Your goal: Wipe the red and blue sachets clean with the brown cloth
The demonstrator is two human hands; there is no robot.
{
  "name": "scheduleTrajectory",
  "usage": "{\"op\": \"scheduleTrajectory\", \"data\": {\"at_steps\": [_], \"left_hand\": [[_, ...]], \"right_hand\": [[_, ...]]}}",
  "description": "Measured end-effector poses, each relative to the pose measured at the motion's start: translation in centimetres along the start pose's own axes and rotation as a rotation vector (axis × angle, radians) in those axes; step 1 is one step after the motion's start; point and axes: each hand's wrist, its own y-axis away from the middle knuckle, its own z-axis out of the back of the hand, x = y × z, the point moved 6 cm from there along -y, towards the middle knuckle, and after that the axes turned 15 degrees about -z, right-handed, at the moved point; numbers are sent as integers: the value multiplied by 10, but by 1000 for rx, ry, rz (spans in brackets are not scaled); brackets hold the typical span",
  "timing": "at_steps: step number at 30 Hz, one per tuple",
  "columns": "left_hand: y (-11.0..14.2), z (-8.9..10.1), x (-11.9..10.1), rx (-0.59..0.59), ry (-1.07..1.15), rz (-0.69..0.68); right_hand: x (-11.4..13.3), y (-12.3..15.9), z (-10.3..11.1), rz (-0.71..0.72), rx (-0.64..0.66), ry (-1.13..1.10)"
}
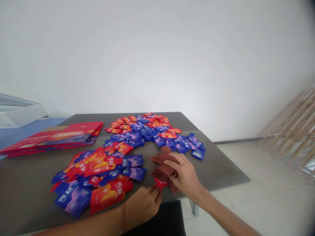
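Grey tabletop, loose red and blue sachets scattered across it, flat red cartons stacked far left. Right hand lies on a maroon pouch stack near the table's front edge, fingers draped over it, not clenched. Left hand sits just below, fingertips pinching a small red sachet against the stack's near end.

My right hand has room at 3 o'clock, along the grey worktop out to its edge. Red and blue sachets block 9 through 12 from my left hand, and dark-red pouches crowd the gap between my hands, as far as this view shows.
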Motion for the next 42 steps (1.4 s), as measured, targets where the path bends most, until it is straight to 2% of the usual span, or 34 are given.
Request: {"op": "scheduleTrajectory", "data": {"at_steps": [4, 7, 13, 16, 18, 21, 24, 26, 29, 32, 36, 39, 42], "left_hand": [[0, 2, 1, -17, -19, 37], [-1, 1, 1, 0, -24, 31], [-1, -3, 1, 56, 3, 6], [0, -3, 0, 67, 15, 5], [0, -4, 0, 67, 15, 17], [0, -4, 0, 58, 10, 25], [0, -4, -1, 52, -9, 11], [0, -4, 0, 59, -14, 6], [-1, -2, 1, 75, -17, 14], [-1, 4, 3, 102, -16, 19], [-5, 16, 9, 128, -7, 25], [-10, 27, 13, 37, -90, -11], [-15, 29, 13, -19, -139, -118]], "right_hand": [[22, 19, -30, 108, 214, 85], [18, 15, -41, 114, 242, 152], [-24, -16, -32, -13, 121, 229], [-47, -23, -25, -100, 24, 187], [-58, -21, -18, -125, -66, 70], [-75, -14, 4, -183, -283, -199], [-101, -3, 25, -308, -489, -389], [-122, 5, 29, -415, -546, -461], [-149, 14, 20, -537, -512, -520], [-163, 19, 9, -584, -462, -550], [-165, 21, 4, -590, -458, -562], [-162, 20, 5, -590, -455, -567], [-161, 20, 6, -584, -465, -577]]}}
